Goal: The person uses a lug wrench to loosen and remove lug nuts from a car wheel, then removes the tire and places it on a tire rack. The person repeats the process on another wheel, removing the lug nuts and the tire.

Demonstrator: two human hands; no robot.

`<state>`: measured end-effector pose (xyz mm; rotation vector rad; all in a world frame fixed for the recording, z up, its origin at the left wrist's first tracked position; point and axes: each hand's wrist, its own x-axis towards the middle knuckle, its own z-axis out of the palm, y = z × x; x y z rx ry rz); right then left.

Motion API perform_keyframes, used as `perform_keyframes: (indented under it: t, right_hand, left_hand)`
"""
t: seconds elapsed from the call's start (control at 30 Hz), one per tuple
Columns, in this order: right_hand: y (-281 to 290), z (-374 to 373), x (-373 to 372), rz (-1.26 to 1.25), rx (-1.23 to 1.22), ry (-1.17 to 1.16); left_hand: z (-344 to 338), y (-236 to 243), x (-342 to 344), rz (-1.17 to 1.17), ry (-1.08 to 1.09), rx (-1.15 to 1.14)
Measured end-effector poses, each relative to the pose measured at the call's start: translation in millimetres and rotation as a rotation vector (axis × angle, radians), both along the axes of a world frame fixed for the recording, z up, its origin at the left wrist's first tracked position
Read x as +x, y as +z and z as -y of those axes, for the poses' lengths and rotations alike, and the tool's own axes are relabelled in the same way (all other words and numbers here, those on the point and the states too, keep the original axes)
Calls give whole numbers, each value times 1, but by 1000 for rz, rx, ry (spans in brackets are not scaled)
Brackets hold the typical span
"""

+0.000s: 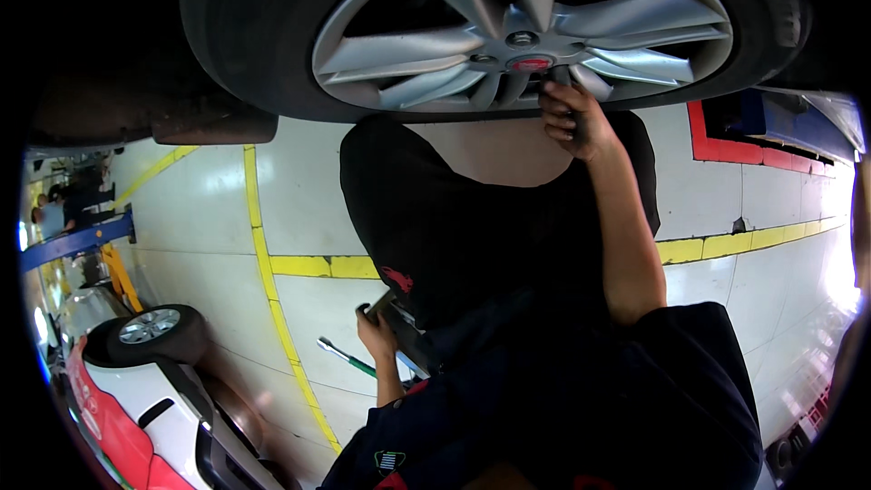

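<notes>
Above me hangs a car wheel with silver alloy spokes (390, 53), a red centre cap (530, 64) and a black tyre (245, 45). My right hand (573, 120) is raised to the wheel's lower hub. Its fingers are wrapped round a dark cylindrical tool (556, 77), whose upper end meets the hub beside the cap; its exact kind is hidden. Low at my left side, my left hand (376, 338) is closed round a dark object, partly covered by my clothing. Just below that hand, a ratchet-like bar with a chrome head and green shaft (347, 357) sticks out.
Yellow lines (263, 259) cross the pale tiled floor (218, 281). At lower left stands a white and red car (136, 395) with its wheel turned outward. A blue lift arm (77, 245) is behind it. Red edging (739, 152) borders a recess at right. A person (54, 209) is far left.
</notes>
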<state>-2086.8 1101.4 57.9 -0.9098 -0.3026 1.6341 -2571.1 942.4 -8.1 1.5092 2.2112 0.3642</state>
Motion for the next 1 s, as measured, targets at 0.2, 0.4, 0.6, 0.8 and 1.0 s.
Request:
perform_keyframes:
  t: [0.2, 0.4, 0.6, 0.8, 1.0]
  right_hand:
    - [-3, 1, -20, 1037, -79, -319]
    - [-38, 6, -36, -1123, 280, -317]
    - [6, -13, -79, 491, -119, -987]
    - [-19, -3, -54, -854, 187, -745]
    - [15, -9, -63, -268, -84, -962]
  left_hand:
    - [-90, 10, -20, -197, -135, 57]
    - [-187, 58, 1, -496, -335, 505]
    - [-218, 160, 196, 315, -506, 672]
    - [-213, 119, 344, 798, -841, 142]
    - [-225, 110, 374, 1195, -521, -347]
